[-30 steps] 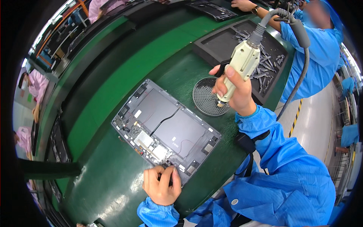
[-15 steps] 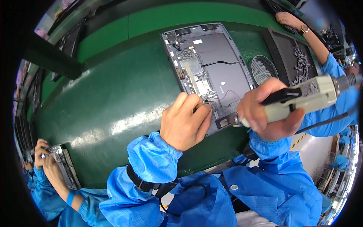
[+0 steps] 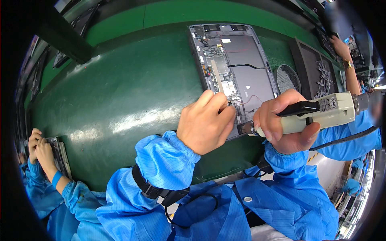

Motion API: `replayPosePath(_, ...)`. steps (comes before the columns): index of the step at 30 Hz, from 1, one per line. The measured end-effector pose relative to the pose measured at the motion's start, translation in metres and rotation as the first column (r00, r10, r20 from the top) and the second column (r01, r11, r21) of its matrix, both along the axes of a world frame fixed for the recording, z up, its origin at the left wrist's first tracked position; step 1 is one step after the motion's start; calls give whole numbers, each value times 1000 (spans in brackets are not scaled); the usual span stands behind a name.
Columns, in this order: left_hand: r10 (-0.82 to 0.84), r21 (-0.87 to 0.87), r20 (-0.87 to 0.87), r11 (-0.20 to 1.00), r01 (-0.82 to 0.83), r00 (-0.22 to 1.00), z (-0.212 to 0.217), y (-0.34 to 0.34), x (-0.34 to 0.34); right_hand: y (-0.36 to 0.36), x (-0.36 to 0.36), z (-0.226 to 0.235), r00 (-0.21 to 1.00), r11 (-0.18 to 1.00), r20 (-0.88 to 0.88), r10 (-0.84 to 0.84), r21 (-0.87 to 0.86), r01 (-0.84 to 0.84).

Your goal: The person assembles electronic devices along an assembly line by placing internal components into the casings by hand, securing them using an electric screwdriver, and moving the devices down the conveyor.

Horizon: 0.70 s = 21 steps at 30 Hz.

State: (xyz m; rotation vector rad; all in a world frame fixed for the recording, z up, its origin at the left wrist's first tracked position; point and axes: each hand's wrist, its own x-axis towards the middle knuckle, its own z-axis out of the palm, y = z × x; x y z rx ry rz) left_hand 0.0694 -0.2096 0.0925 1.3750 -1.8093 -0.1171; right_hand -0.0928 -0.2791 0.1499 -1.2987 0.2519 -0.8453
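An opened flat grey device casing (image 3: 257, 86) lies on the green table, with a circuit board, a black cable and thin red wires inside. My left hand (image 3: 207, 122) is at its near left part, fingers pinched together over the end of the board. Whatever is between those fingertips is hidden. My right hand (image 3: 281, 120) is wrapped round a cream electric screwdriver (image 3: 337, 112) with a black lever. The screwdriver lies nearly level, its metal nose pointing left above the casing's near right corner. I cannot tell whether its tip touches anything.
Right of the casing are a round dish (image 3: 288, 66) of small metal pieces and a dark tray (image 3: 298, 60) with loose grey parts. Another person's hands (image 3: 42, 150) work on a device at left; another's arm reaches in at upper right. A green post (image 3: 66, 34) stands far left.
The view has shifted, so the casing, dish and tray appear farther right. My hands keep nearly the same grips, the left a little higher in the picture. The co-workers' hands have shifted.
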Motion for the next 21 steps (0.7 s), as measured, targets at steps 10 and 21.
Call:
replayPosePath(10,19,-58,33,998,-17,999,-1,-2,-6,-13,-2,-11,965,862,-10,263,-447,-240)
replayPosePath(21,24,-138,80,990,-13,997,-1,4,-12,-38,-79,-20,926,943,183,-331,96,318)
